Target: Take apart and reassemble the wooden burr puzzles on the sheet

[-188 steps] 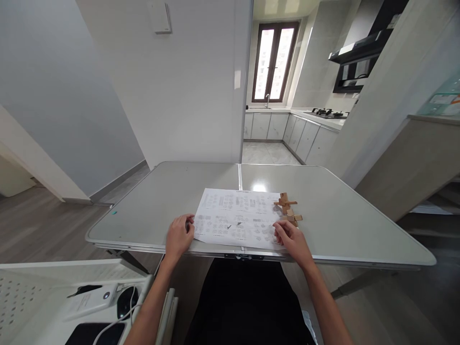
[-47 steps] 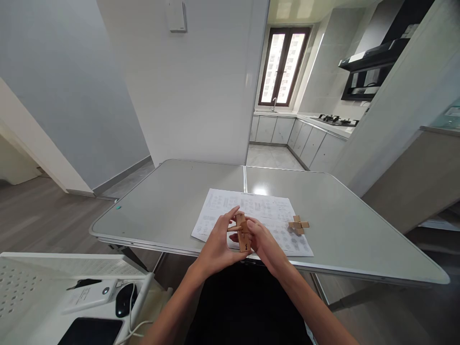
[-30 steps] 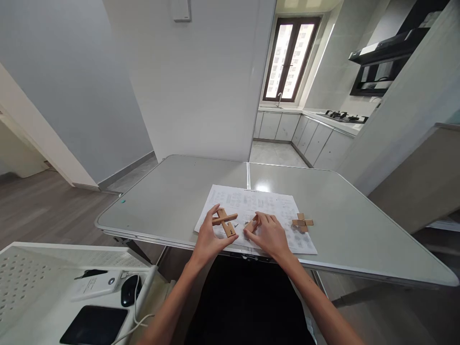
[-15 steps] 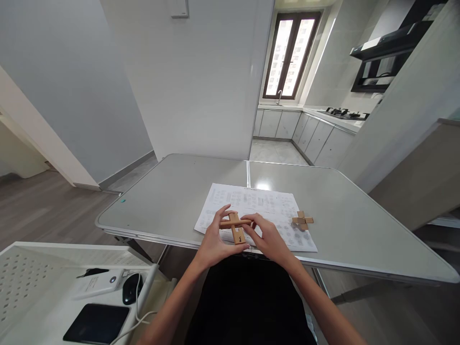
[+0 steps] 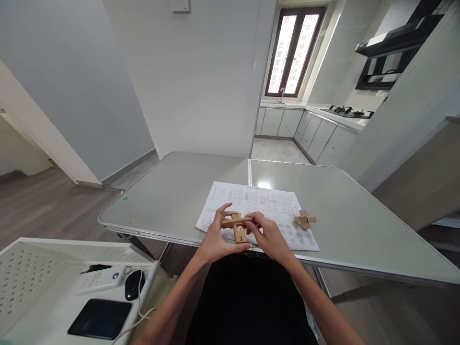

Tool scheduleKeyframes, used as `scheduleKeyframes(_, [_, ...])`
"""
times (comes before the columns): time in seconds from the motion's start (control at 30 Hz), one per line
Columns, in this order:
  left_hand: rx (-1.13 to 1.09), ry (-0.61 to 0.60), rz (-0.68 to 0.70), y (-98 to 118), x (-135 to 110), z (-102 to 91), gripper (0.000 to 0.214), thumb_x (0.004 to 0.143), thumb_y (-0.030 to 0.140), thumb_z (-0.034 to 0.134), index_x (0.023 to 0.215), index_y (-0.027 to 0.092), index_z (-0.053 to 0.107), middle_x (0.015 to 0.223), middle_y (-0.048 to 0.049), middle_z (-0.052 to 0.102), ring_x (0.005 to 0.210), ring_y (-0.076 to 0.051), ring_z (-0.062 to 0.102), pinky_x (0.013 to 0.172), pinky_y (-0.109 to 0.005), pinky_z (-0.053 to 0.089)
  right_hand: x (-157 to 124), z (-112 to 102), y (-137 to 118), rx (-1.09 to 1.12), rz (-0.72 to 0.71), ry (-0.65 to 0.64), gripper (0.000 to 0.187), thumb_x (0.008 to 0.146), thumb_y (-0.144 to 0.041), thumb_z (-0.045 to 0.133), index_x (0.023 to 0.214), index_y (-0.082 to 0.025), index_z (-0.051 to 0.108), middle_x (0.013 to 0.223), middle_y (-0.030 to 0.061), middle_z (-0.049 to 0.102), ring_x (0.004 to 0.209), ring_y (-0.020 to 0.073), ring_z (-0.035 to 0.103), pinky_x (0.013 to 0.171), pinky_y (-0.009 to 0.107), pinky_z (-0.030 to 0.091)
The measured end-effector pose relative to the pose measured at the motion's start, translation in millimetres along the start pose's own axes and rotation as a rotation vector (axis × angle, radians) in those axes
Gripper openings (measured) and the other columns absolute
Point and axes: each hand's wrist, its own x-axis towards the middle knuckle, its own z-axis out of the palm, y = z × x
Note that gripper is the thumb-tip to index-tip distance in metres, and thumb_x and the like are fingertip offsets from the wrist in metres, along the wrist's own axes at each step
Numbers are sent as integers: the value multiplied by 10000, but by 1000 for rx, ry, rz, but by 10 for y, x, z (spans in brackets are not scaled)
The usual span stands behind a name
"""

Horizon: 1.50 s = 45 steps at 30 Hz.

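A cross-shaped wooden puzzle (image 5: 237,226) is held just above the near edge of the grey table (image 5: 168,191). My left hand (image 5: 215,237) grips it from the left, thumb under, fingers curled over the top. My right hand (image 5: 269,235) pinches its right arm with the fingertips. Beneath the hands lies a printed instruction sheet (image 5: 257,206). A second, smaller wooden cross piece (image 5: 304,219) rests on the sheet's right edge, apart from both hands.
A white perforated cart (image 5: 43,268) at lower left carries a white power bank (image 5: 100,279), a black mouse (image 5: 134,284), a dark phone (image 5: 99,319) and a white cable. A white wall pillar stands behind the table; a kitchen opens to the right.
Earlier both hands lay flat on the sheet; the puzzle was then picked up from the right. Over the last second my right hand came back onto the puzzle, which turned slightly in my left hand.
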Motion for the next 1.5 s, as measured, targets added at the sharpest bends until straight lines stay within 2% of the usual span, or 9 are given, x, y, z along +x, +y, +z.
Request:
scheduleKeyframes(0.3, [-60, -42, 23, -86, 67, -4, 1175, 644, 372, 977, 1574, 359, 259, 1466, -126, 539, 1395, -350, 518, 1213, -552, 322, 18, 25, 90, -59, 56, 117, 256, 1055, -443, 487, 1038, -239, 642, 844, 33, 763, 698, 201, 720, 730, 321, 563])
scheduleKeyframes(0.4, [-241, 20, -26, -182, 137, 6, 1105, 696, 531, 918, 1569, 326, 273, 1560, -154, 454, 1451, -351, 466, 1202, -526, 366, 17, 28, 98, -18, 61, 161, 242, 1060, -422, 481, 1039, -228, 626, 821, 27, 756, 665, 188, 711, 693, 300, 552])
scheduleKeyframes(0.53, [-258, 205, -228, -185, 225, 57, 662, 907, 733, 596, 1280, 189, 537, 1218, -152, 679, 1159, -282, 675, 843, -364, 580, -5, 62, 127, -66, 16, 214, 230, 1067, -397, 465, 1057, -224, 616, 859, 35, 763, 690, 190, 729, 679, 292, 553])
scheduleKeyframes(0.6, [-224, 156, -294, -128, 249, 95, 619, 916, 752, 557, 1122, 168, 578, 970, -110, 726, 855, -228, 731, 570, -265, 519, -22, 91, 147, -105, -14, 254, 229, 1068, -394, 464, 1068, -224, 616, 890, 45, 774, 712, 197, 743, 676, 294, 558])
scheduleKeyframes(0.7, [-226, 92, -329, -42, 262, 145, 591, 919, 734, 563, 1064, 162, 582, 853, -87, 746, 582, -163, 690, 418, -210, 390, -46, 133, 174, -166, -59, 297, 233, 1074, -387, 460, 1085, -219, 622, 888, 49, 778, 708, 199, 745, 676, 299, 559])
scheduleKeyframes(0.87, [-276, -14, -301, -22, 261, 219, 524, 957, 671, 538, 1024, 163, 644, 745, -41, 730, 451, -122, 641, 386, -194, 355, -73, 179, 203, -255, -111, 293, 237, 1084, -363, 455, 1103, -210, 635, 889, 56, 779, 668, 189, 726, 654, 291, 534])
scheduleKeyframes(1.1, [-298, 94, -326, -14, 281, 428, 507, 954, 663, 536, 946, 161, 611, 716, -33, 730, 337, -85, 528, 321, -193, 248, -47, 198, 279, -308, -31, 398, 272, 1054, -421, 492, 1060, -206, 658, 778, 37, 760, 655, 201, 714, 628, 283, 476])
scheduleKeyframes(1.27, [-194, -44, -349, 45, 250, 485, 501, 960, 660, 518, 885, 173, 609, 716, -50, 765, 352, -95, 531, 391, -211, 338, 20, -94, 474, -199, 159, 512, 365, 1039, -526, 466, 1038, -192, 615, 844, 83, 770, 631, 208, 684, 646, 313, 488])
scheduleKeyframes(1.5, [350, 41, -157, -92, 459, 373, 460, 1054, 540, 353, 894, 223, 646, 794, -18, 778, 549, -163, 648, 628, -284, 487, -108, -496, 774, 14, 235, 297, 535, 1011, -680, 394, 1010, -193, 615, 774, 44, 701, 553, 179, 611, 539, 305, 522])
